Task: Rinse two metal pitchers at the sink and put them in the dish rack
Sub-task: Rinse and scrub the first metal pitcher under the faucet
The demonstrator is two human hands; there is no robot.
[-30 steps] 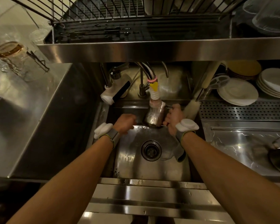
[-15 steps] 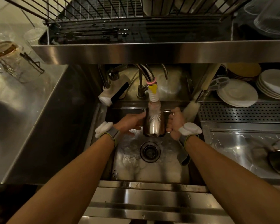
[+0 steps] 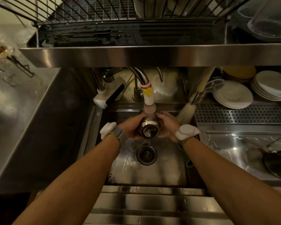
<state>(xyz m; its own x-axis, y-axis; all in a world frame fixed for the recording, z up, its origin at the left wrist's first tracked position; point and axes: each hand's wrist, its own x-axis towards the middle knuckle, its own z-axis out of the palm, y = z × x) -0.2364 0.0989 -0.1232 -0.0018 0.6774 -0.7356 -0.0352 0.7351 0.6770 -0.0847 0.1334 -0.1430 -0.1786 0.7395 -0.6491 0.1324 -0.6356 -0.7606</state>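
Steel pitcher (image 3: pixel 148 129) sits tilted under the tap nozzle (image 3: pixel 148 98), between your left hand (image 3: pixel 131 127) and right hand (image 3: pixel 167 125), both wrapped round it. Grip firmly, it is likely slick; rotate slowly so water reaches every side.

1. A brushed steel shelf (image 3: pixel 152 56) spans the view above, and its front edge catches the light.
2. A steel worktop (image 3: pixel 23 119) extends to the left. A glass jar (image 3: pixel 0 52) with a wire clasp stands at its far end.
3. A perforated steel panel (image 3: pixel 242 113) lies to the right, below the shelf.
4. Stacked white plates (image 3: pixel 232 95) sit behind the panel, beside a yellow stack (image 3: pixel 238 73).
5. A pale wall (image 3: pixel 6 10) shows at upper left.
6. Lighting is dim and warm, with bright reflections on wet steel at right.
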